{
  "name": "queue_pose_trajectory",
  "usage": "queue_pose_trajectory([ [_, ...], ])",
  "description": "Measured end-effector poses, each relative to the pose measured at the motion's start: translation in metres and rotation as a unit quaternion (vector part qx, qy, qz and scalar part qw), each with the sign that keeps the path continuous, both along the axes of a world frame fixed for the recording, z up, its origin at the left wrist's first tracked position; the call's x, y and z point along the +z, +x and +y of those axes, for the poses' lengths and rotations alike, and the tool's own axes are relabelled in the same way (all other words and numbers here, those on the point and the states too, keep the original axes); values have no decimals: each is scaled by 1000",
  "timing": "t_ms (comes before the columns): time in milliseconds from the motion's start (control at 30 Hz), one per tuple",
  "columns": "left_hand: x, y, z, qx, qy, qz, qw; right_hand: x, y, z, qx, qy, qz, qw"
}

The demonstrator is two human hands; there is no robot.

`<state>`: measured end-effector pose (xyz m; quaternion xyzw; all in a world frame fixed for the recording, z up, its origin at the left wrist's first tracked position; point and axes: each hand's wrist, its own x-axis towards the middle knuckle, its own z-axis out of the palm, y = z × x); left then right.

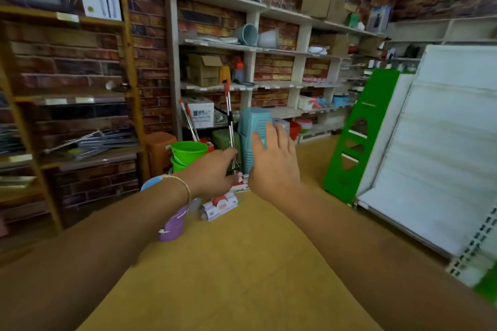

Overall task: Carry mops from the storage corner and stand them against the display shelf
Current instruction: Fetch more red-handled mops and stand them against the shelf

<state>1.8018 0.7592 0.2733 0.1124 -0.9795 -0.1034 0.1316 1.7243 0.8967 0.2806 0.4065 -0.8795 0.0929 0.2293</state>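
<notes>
upright chrome-shafted mop with red grip (230,115) dead ahead, axis vertical | left hand (212,169) nearer, fingers curled near shaft, grip unclear | right hand (271,158) spread, empty

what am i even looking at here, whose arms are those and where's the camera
There is one picture, taken by a wide-angle camera worn on a person's head, looking forward and down, so the two arms are their own. No robot is involved. They are in a shop corner with brick-pattern walls and stocked shelves. The left hand reaches to the metal pole of a mop standing on the floor, fingers at the pole; a firm grip is not clear. The right hand is open, in front of a tall teal bin. Green buckets stand nearby.
</notes>
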Motion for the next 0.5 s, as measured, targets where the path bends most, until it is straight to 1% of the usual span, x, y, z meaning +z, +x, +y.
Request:
queue_pose_trajectory([
  [133,-15,-18,-38,18,12,-17,1000,-13,-27,-41,22,6,-11,1000],
  [233,-20,-42,-69,36,4,-27,999,-23,-59,-73,33,6,-18,999],
  [367,-14,-89,-110,63,-3,-43,997,-24,-112,-110,42,11,-40,998],
  [500,-1,-142,-145,79,-5,-36,996,-10,-173,-141,35,14,-43,998],
])
